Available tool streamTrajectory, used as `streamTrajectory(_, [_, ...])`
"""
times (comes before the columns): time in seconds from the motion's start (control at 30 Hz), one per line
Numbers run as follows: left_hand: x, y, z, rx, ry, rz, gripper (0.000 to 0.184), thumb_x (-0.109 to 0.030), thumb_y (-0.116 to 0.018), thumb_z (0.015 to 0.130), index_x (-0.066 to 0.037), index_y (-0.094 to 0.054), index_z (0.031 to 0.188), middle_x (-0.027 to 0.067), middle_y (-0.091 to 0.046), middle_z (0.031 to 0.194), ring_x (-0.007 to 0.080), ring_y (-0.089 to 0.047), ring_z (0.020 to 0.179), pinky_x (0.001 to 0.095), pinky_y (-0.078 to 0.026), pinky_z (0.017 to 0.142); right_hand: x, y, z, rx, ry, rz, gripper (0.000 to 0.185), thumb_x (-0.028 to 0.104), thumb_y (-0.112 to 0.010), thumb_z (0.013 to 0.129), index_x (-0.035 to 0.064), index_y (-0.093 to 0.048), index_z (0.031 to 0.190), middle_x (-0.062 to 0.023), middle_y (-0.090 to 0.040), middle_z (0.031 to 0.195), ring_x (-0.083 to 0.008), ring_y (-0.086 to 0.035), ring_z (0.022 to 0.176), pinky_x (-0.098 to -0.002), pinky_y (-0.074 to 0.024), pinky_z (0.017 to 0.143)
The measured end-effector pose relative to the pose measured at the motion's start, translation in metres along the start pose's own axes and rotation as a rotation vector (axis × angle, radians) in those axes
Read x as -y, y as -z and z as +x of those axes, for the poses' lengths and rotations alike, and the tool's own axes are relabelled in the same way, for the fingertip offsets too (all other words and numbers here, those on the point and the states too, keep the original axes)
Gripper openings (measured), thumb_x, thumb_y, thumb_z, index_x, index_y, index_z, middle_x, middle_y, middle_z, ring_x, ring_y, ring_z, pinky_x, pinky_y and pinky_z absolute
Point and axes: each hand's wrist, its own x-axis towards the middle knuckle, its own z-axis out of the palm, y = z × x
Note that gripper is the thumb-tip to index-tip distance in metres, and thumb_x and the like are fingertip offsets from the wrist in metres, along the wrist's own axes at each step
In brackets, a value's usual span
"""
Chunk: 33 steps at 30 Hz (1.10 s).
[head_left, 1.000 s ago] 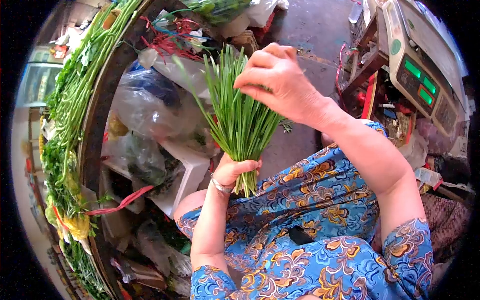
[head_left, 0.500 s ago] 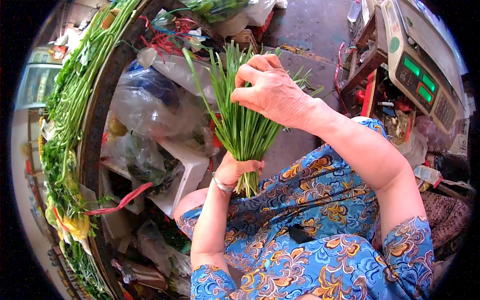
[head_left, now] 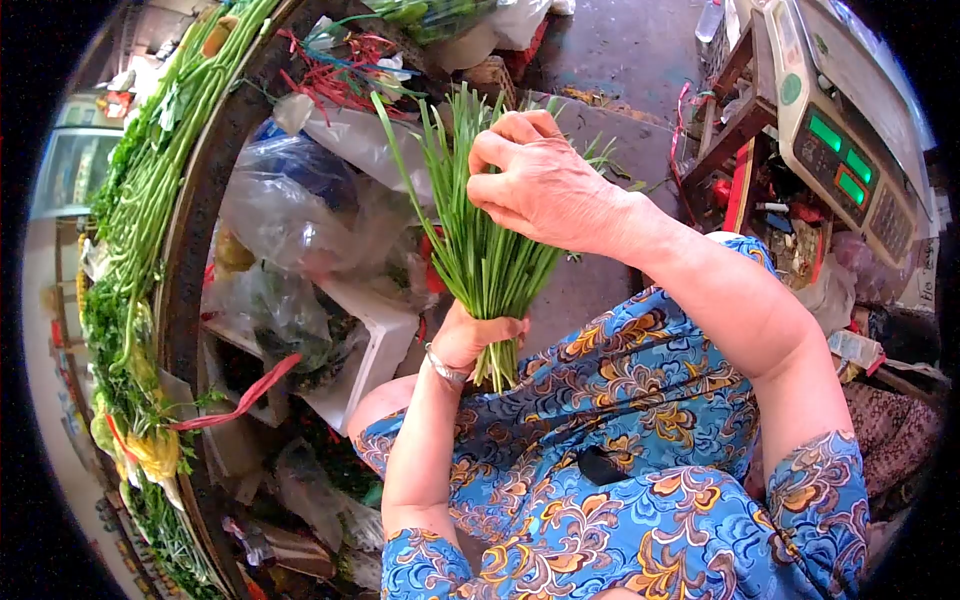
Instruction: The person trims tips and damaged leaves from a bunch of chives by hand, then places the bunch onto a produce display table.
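Observation:
A bunch of garlic chives (head_left: 490, 255) stands nearly upright in front of me, its long flat green leaves fanning out at the top. Around the pale lower stems, my left hand (head_left: 478, 335) is closed, with the cut ends sticking out below; a silver bracelet (head_left: 446, 368) circles that wrist. Over the upper leaves, my right hand (head_left: 540, 180) is bent with thumb and fingers pinched together. Whatever lies between those fingertips is hidden or too small to make out. Part of the leaf tops is covered by this hand.
At left, a curved ledge (head_left: 185, 240) carries long green vegetables (head_left: 150, 230). Plastic bags (head_left: 290, 210) and a white foam box (head_left: 375, 345) sit beside the bunch. A lit digital scale (head_left: 845, 150) stands at right by a wooden stool (head_left: 740, 110). Red ties (head_left: 345, 70) lie at the top.
My right hand has shifted very slightly to the right, still pinched over the leaves. One outer leaf at the left leans a little differently. My left hand keeps its hold on the stems.

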Motion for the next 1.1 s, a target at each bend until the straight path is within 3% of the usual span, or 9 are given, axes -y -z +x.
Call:
streamTrajectory(0.2, [0.000, 0.005, 0.003, -0.005, -0.023, 0.005, 0.052, 0.004, -0.070, 0.068, 0.000, -0.056, 0.118, 0.0112, -0.065, 0.093, 0.0227, -0.065, 0.071, 0.0348, -0.057, 0.057, 0.003, -0.005, 0.000, -0.049, -0.079, 0.064, 0.009, 0.014, -0.069, 0.074, 0.0109, -0.062, 0.080, -0.0026, -0.057, 0.093, -0.0235, -0.052, 0.101, -0.0401, -0.0329, 0.096])
streamTrajectory(0.3, [0.000, 0.006, 0.003, -0.011, -0.051, -0.014, 0.050, 0.003, -0.070, 0.068, 0.001, -0.056, 0.116, 0.0113, -0.065, 0.091, 0.0227, -0.065, 0.070, 0.0346, -0.057, 0.057, -0.005, -0.005, 0.005, -0.208, -0.154, 0.004, 0.008, 0.023, -0.068, 0.072, 0.0172, -0.063, 0.073, -0.0014, -0.057, 0.082, -0.0236, -0.054, 0.091, -0.0403, -0.0360, 0.085])
streamTrajectory(0.53, [0.001, 0.014, 0.001, -0.078, -0.079, -0.018, 0.040, 0.002, -0.070, 0.070, 0.001, -0.060, 0.109, 0.0106, -0.067, 0.084, 0.0218, -0.065, 0.069, 0.0332, -0.056, 0.061, -0.034, 0.024, 0.008, -0.428, -0.287, -0.047, 0.005, 0.020, -0.066, 0.081, 0.0158, -0.063, 0.082, 0.0003, -0.062, 0.085, -0.0241, -0.056, 0.092, -0.0403, -0.0380, 0.085])
streamTrajectory(0.67, [0.001, 0.018, 0.002, -0.073, -0.073, 0.001, 0.039, 0.002, -0.070, 0.070, 0.001, -0.061, 0.108, 0.0111, -0.067, 0.085, 0.0216, -0.065, 0.070, 0.0329, -0.055, 0.064, -0.033, 0.023, 0.004, -0.369, -0.297, -0.044, 0.006, 0.021, -0.067, 0.082, 0.0167, -0.065, 0.086, -0.0005, -0.063, 0.088, -0.0245, -0.056, 0.095, -0.0404, -0.0381, 0.086])
streamTrajectory(0.77, [0.002, 0.016, 0.003, -0.055, -0.063, 0.033, 0.039, 0.002, -0.069, 0.070, 0.001, -0.061, 0.108, 0.0109, -0.067, 0.085, 0.0215, -0.065, 0.069, 0.0331, -0.055, 0.064, -0.022, 0.011, 0.001, -0.265, -0.159, -0.007, 0.015, 0.021, -0.068, 0.081, 0.0185, -0.068, 0.096, -0.0011, -0.061, 0.097, -0.0244, -0.052, 0.102, -0.0414, -0.0373, 0.088])
streamTrajectory(0.9, [0.005, 0.011, 0.004, -0.077, -0.062, 0.051, 0.041, 0.003, -0.069, 0.070, 0.001, -0.059, 0.110, 0.0105, -0.066, 0.086, 0.0198, -0.064, 0.071, 0.0313, -0.055, 0.062, -0.008, -0.003, -0.001, -0.177, -0.044, -0.006, 0.016, 0.019, -0.071, 0.074, 0.0185, -0.068, 0.090, 0.0012, -0.059, 0.096, -0.0224, -0.051, 0.101, -0.0400, -0.0359, 0.089])
streamTrajectory(1.1, [0.001, 0.008, 0.003, -0.018, -0.068, 0.052, 0.046, 0.003, -0.070, 0.069, 0.000, -0.056, 0.113, 0.0092, -0.065, 0.086, 0.0184, -0.063, 0.070, 0.0304, -0.054, 0.061, 0.001, -0.003, -0.001, -0.104, -0.036, -0.029, 0.016, 0.017, -0.071, 0.075, 0.0149, -0.067, 0.091, 0.0005, -0.058, 0.098, -0.0225, -0.050, 0.104, -0.0397, -0.0355, 0.092])
